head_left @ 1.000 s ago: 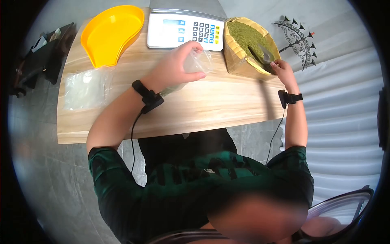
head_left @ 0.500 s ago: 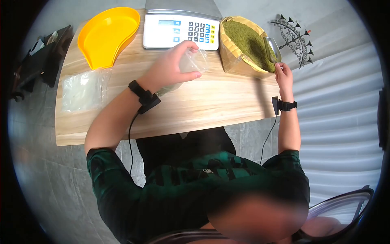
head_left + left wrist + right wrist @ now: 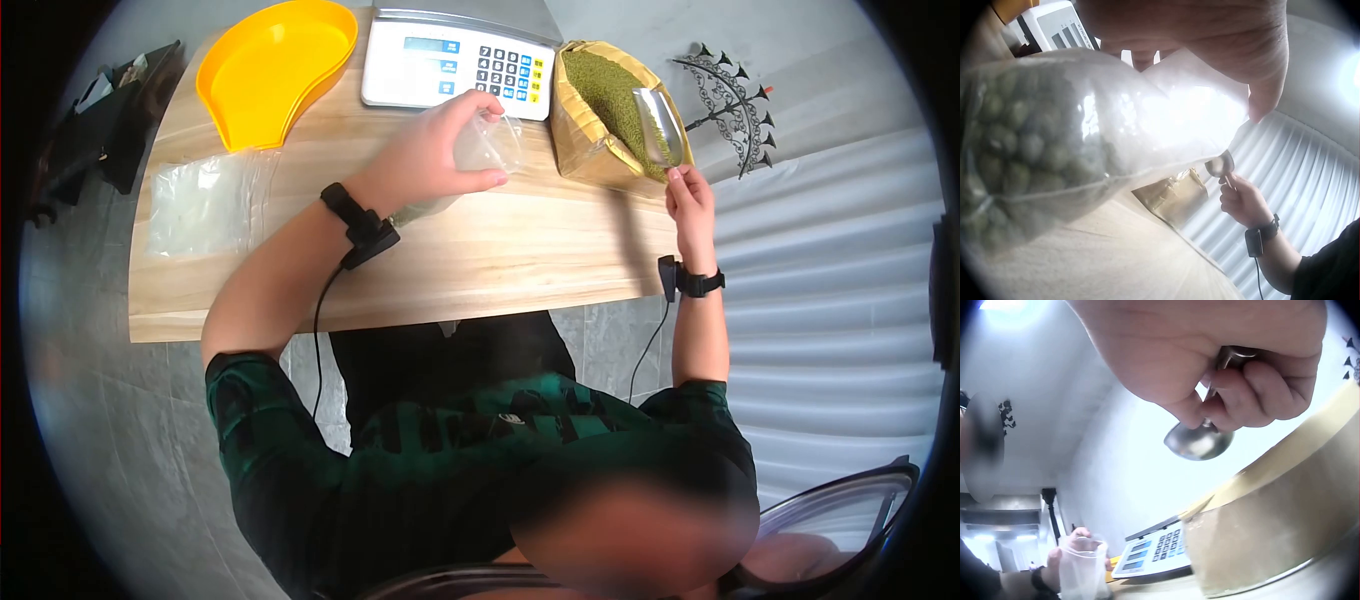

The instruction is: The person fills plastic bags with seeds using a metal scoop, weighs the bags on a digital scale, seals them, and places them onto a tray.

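My left hand point(image 3: 425, 150) holds a clear plastic bag point(image 3: 488, 150) at its mouth, with thumb and fingers spread around the opening. In the left wrist view, green beans point(image 3: 1022, 140) fill the lower part of this bag. On the right, my right hand point(image 3: 692, 207) grips a metal scoop point(image 3: 650, 115) by its handle, fingers curled around it in the right wrist view. The scoop, with some green beans in its hollow, is over the near right rim of a brown paper bag point(image 3: 583, 150). Small green beans point(image 3: 605, 85) heap inside that paper bag.
A white digital scale point(image 3: 400, 75) stands at the back of the wooden table point(image 3: 500, 260). Left of it lies a yellow tray point(image 3: 275, 70), with flat clear plastic bags point(image 3: 205, 205) in front. A black metal ornament point(image 3: 735, 110) is beyond the paper bag.
The scoop has risen from the beans near the paper bag's right side and turned its hollow upward. My right hand has drawn slightly toward the body. The left hand keeps its hold on the plastic bag.
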The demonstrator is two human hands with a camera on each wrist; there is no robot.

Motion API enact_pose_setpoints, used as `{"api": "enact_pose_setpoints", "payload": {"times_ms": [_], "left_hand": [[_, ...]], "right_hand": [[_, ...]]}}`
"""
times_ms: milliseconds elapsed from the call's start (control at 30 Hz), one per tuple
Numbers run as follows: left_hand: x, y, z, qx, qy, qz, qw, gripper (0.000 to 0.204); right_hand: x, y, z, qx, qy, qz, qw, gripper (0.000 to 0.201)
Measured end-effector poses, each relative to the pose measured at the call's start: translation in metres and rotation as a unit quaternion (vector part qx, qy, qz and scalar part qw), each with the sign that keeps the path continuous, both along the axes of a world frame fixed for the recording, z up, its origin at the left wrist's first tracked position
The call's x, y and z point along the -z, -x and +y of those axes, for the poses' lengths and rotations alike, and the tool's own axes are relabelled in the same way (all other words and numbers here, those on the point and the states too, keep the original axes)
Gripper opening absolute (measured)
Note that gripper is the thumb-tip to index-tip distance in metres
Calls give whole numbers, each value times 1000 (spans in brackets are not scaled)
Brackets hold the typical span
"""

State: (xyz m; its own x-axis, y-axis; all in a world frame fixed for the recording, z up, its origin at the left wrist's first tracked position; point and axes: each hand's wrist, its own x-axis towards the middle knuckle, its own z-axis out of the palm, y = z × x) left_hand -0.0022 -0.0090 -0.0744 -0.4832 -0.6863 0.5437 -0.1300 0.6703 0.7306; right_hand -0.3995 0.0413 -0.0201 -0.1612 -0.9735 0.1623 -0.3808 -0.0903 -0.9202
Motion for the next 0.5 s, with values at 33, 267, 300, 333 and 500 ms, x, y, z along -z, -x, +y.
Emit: {"api": "enact_pose_setpoints", "payload": {"times_ms": [33, 267, 300, 333, 500], "left_hand": [[0, 0, 0, -1, -2, 0, 1000, 59], [-2, -1, 2, 11, -13, 5, 1000, 59], [-2, -1, 2, 16, -7, 8, 1000, 59], [-1, -1, 1, 13, -6, 8, 1000, 59], [-2, -1, 1, 15, -3, 1, 1000, 59]], "right_hand": [[0, -14, 6, -1, -2, 0, 1000, 8], [-2, -71, 21, -177, -81, 21, 981, 13], [-2, -74, 19, -180, -81, 21, 980, 13], [-1, -78, 17, -201, -63, 54, 976, 14], [-25, -86, 6, -248, -44, 196, 948, 17]]}}
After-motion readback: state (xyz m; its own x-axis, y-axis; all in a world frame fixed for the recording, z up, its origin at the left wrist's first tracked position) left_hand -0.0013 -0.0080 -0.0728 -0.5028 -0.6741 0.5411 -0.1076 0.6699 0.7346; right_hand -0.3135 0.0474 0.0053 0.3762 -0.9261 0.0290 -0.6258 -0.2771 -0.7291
